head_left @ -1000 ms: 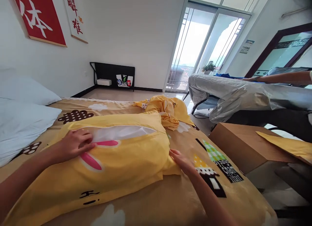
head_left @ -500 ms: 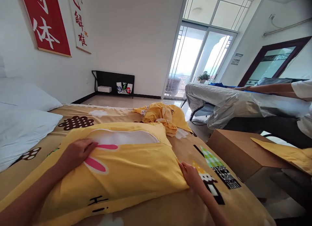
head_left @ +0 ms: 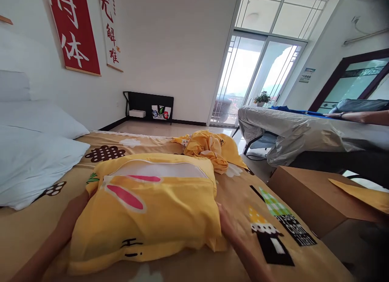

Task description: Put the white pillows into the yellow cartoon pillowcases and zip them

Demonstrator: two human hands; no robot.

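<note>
A yellow pillowcase (head_left: 170,205) with pink rabbit-ear shapes and a black "Hi" lies on the bed. Its long zip opening gapes along the far side, and a white pillow (head_left: 164,169) shows inside. At the left side of the pillowcase is my left hand (head_left: 81,199), pressed against the cloth, with its fingers hidden behind the bulging edge. My right hand (head_left: 223,216) touches the right side near the lower corner, and its fingers are also tucked out of sight under the fabric.
Crumpled yellow cloth (head_left: 208,148) lies farther back on the patterned bedsheet (head_left: 237,193). White pillows (head_left: 39,156) rest at left. Beyond the bed's right edge stand a cardboard box (head_left: 316,193) and a plastic-covered table (head_left: 291,124), where another person's arm (head_left: 361,116) reaches across.
My left hand has gone from the top of the pillowcase down to its left side. My right hand has slipped further under the right edge, and the pillowcase looks narrower and more bunched.
</note>
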